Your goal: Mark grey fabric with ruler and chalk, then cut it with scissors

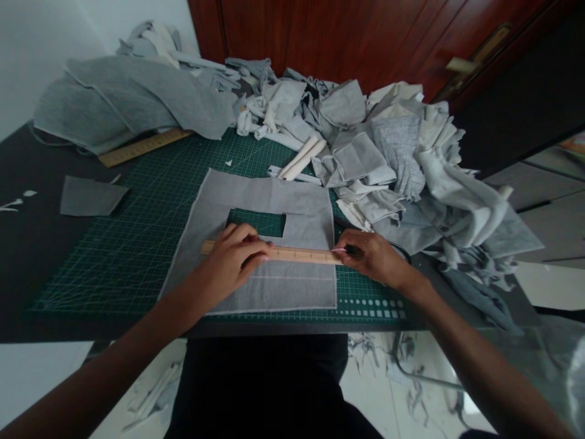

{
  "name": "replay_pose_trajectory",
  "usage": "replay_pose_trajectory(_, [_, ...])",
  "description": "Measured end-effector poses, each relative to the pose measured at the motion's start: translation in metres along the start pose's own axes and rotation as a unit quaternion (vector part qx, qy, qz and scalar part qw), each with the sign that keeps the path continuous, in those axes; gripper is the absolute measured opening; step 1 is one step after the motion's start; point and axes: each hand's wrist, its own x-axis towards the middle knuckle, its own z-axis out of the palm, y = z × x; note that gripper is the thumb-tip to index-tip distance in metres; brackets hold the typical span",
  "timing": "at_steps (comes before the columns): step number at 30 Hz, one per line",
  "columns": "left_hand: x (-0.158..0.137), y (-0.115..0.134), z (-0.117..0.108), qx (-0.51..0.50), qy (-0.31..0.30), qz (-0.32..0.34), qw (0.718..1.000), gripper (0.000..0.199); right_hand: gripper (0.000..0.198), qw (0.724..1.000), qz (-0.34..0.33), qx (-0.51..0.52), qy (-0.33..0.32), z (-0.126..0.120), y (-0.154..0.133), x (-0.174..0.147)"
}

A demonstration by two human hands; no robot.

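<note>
A grey fabric piece (292,292) with a rectangular opening lies flat in front of me. Across it, below the opening, rests a wooden ruler (301,254). My left hand (240,250) is closed over the ruler near its middle, the fingertips pressing it against the cloth. At the ruler's right end, my right hand (368,256) pinches a thin pink-tipped marking pen (339,249), its tip at the ruler's upper edge by the fabric's right side. A faint pink line (292,278) runs across the cloth below the ruler.
Under the fabric is a green cutting mat (132,244). Heaped cloth pieces (361,152) line the back and right. A second wooden ruler (144,146) lies partly under grey cloth (132,97). A small grey fabric piece (91,196) sits at left.
</note>
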Motion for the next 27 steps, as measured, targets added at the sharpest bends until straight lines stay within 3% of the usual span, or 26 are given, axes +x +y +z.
replay_pose_trajectory(9, [0.002, 0.005, -0.001, 0.047, -0.032, -0.004, 0.998, 0.012, 0.017, 0.997, 0.009, 0.017, 0.073, 0.013, 0.009, -0.007])
replay_pose_trajectory(21, [0.000, 0.005, -0.001, 0.057, -0.035, -0.006, 0.998, 0.014, 0.015, 0.999, -0.007, 0.014, 0.043, 0.013, 0.001, -0.003])
replay_pose_trajectory(27, [-0.001, 0.006, -0.002, 0.064, -0.034, -0.013, 0.997, 0.013, 0.013, 0.998, 0.007, 0.005, 0.065, 0.008, 0.005, -0.016])
